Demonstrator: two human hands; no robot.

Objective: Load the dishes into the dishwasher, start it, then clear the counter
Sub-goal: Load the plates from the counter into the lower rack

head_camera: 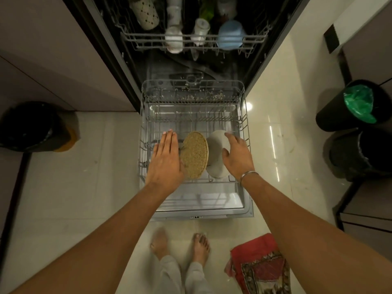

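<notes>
The dishwasher stands open with its lower rack (244, 132) pulled out over the door. Two plates stand on edge in the rack's front part: a speckled tan plate (196, 154) on the left and a pale grey plate (217, 149) right of it. My left hand (166, 159) lies flat with straight fingers against the tan plate's left side. My right hand (236, 153) rests on the grey plate's right edge, thumb on its face and fingers over the rim. The upper rack (254, 38) holds a patterned cup (145, 12), a blue cup (230, 36) and white bottles (174, 39).
Black bins stand on the floor at the right (347, 107), one with a green bag, and another dark bin at the left (31, 126). A red patterned cloth (258, 266) lies by my feet (180, 247). Cabinets flank the dishwasher on both sides.
</notes>
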